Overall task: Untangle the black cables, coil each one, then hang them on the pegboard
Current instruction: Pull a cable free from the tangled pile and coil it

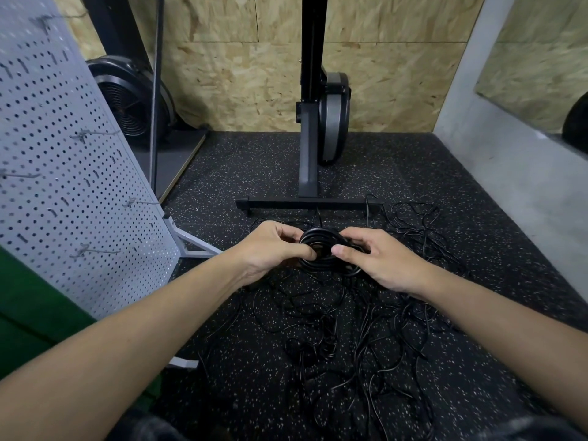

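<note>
The left grip (270, 249) pinches the coiled cable (319, 232) at its nine o'clock and the right grip (378, 259) pinches it at three. Tangled cables (313, 348) sprawl on the floor at six.

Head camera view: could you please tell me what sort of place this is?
Probably a gym storage corner: speckled rubber flooring, an upright exercise machine with a flywheel, and a fan-wheel machine against chipboard walls.

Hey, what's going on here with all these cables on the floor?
A person grips a small coil of black cable with both hands, left hand and right hand pinching opposite sides. Below it, a tangle of black cables sprawls across the speckled floor. The grey pegboard stands to the left, and none of its visible hooks holds a cable.
</note>
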{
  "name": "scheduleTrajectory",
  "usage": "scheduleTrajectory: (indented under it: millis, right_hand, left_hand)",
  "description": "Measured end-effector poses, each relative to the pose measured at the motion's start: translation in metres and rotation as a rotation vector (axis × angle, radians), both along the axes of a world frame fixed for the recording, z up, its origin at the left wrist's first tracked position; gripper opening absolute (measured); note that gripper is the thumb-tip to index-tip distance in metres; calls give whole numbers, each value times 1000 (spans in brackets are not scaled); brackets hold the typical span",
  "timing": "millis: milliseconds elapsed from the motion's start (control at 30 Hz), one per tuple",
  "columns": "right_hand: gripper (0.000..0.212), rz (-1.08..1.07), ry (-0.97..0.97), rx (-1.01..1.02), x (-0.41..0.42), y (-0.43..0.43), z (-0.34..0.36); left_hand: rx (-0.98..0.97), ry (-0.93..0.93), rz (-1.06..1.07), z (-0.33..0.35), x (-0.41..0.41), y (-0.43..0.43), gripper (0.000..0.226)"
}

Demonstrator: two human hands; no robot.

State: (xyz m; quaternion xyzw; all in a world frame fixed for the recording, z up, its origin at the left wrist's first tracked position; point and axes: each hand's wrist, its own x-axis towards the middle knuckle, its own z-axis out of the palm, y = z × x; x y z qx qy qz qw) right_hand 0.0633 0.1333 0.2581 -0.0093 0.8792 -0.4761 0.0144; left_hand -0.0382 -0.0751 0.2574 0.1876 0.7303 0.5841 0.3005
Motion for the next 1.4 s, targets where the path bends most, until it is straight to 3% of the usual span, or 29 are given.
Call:
scheduleTrajectory:
  millis: [100, 433, 667, 900, 1167, 1300, 1400]
  right_hand:
    - [21, 20, 4, -8, 0, 0, 0]
    - [21, 83, 40, 6, -2, 5, -4]
    - [21, 94, 52, -17, -1, 6, -6]
    - [18, 95, 78, -46, -2, 3, -8]
    - [19, 84, -35, -141, 0, 7, -9]
    - [35, 98, -153, -288, 3, 8, -10]
    - [37, 97, -173, -341, 3, 8, -8]
  left_hand:
    - [0, 6, -29, -1, -2, -1, 15]
    - [-18, 12, -78, -3, -1, 3, 34]
    - [-66, 107, -154, 5, -5, -3, 19]
    - [-24, 4, -106, 3, -7, -6, 21]
    - [-27, -172, -146, 1, -5, -7, 23]
    - [15, -137, -217, -1, -8, -12, 46]
    - [48, -120, -284, 0, -8, -16, 34]
